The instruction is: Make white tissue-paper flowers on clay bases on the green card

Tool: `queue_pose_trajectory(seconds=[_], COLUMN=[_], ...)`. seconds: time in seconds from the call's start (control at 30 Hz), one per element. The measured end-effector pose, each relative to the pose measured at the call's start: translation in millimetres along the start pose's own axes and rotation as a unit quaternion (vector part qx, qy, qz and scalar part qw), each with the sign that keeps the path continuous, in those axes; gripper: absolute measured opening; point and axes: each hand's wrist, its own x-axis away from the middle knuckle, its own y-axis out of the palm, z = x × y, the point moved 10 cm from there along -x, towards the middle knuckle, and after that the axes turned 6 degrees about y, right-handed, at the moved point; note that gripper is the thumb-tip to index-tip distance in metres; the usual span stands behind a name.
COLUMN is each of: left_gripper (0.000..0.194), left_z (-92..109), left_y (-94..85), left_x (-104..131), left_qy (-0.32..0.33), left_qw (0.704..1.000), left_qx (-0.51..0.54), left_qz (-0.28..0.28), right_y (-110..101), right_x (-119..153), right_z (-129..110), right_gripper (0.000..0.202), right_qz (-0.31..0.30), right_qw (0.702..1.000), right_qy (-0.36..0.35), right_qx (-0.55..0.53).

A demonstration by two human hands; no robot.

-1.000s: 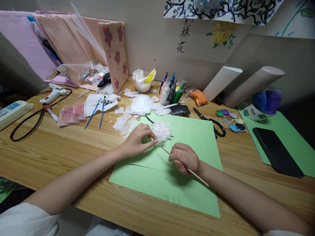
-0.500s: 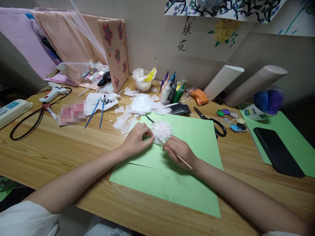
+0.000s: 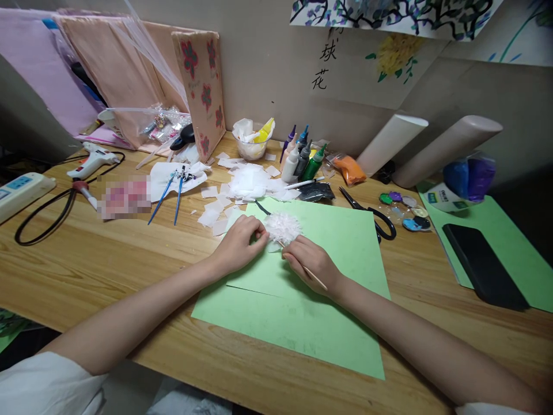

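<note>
A fluffy white paper flower (image 3: 283,227) lies on green paper sheets (image 3: 337,311), with a dark stem line running up and left from it. At the flower's left edge my left hand (image 3: 242,242) has its thumb and fingertips pressed together; whether they pinch the paper there is too small to tell. My right hand (image 3: 311,264) is closed on a thin wooden stick (image 3: 315,278), whose tip meets the flower's lower edge. A small white paper piece (image 3: 273,247) shows below the flower, between the two hands.
White paper squares (image 3: 248,181) lie behind the flower. Paint bottles (image 3: 302,158), a plastic bowl (image 3: 252,148) and black scissors (image 3: 380,223) stand or lie farther back. Two blue brushes (image 3: 178,199) and a glue gun (image 3: 93,162) are left; a black phone (image 3: 484,265) is right.
My right hand has shifted slightly left and up with the stick, closer to the flower. The small paper under the flower's edge looks less exposed. My left hand has hardly moved.
</note>
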Motion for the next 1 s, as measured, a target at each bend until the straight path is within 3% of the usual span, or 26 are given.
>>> queue_pose_trajectory(seconds=[0.23, 0.47, 1.0], left_gripper=[0.028, 0.027, 0.026], left_z=[-1.5, -0.6, 3.7], left_y=[2.6, 5.2, 7.8], left_x=[-0.2, -1.1, -3.8], left_qy=[-0.006, 0.011, 0.030], left_qw=[0.998, 0.996, 0.994], left_qx=[-0.053, -0.090, -0.096], left_qz=[-0.015, -0.023, -0.032], right_y=[7.8, 16.1, 13.7], right_x=[-4.4, -10.4, -11.9], right_z=[-9.4, -16.5, -13.5], right_gripper=[0.028, 0.033, 0.031], right_qz=[-0.006, 0.052, 0.059], right_qw=[0.996, 0.980, 0.978], right_qy=[-0.037, -0.055, -0.026], right_qx=[0.085, 0.183, 0.198])
